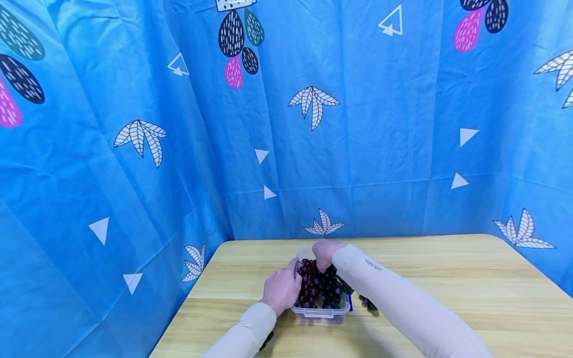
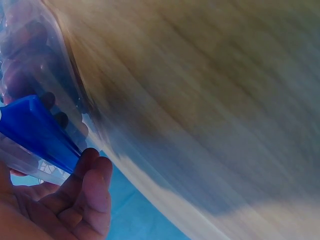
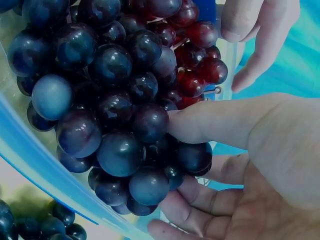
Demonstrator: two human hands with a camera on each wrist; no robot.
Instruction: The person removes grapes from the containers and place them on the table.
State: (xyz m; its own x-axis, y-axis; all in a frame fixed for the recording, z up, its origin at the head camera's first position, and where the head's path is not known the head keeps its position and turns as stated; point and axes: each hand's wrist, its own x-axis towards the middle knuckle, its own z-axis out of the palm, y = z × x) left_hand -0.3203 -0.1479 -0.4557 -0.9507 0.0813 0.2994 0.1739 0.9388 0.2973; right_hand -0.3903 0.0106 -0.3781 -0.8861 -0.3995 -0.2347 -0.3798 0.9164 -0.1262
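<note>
A clear plastic container (image 1: 313, 313) stands on the table with grapes inside. My left hand (image 1: 283, 288) holds its left side; in the left wrist view the curled fingers (image 2: 95, 192) touch the lower edge of a blue latch flap (image 2: 40, 125). Over the container's far part, my right hand (image 1: 328, 253) reaches in from above. Its thumb and fingers grip the end of a bunch of dark grapes (image 3: 120, 152), as the right wrist view shows. Beside that bunch lie smaller red grapes (image 3: 192, 82), towards the left hand.
More dark grapes (image 1: 369, 304) lie on the wooden table (image 1: 429, 268) to the container's right, partly behind the right forearm. Another blue latch flap (image 1: 350, 302) hangs on the container's right side. A blue patterned curtain (image 1: 380, 149) stands behind the table and along its left.
</note>
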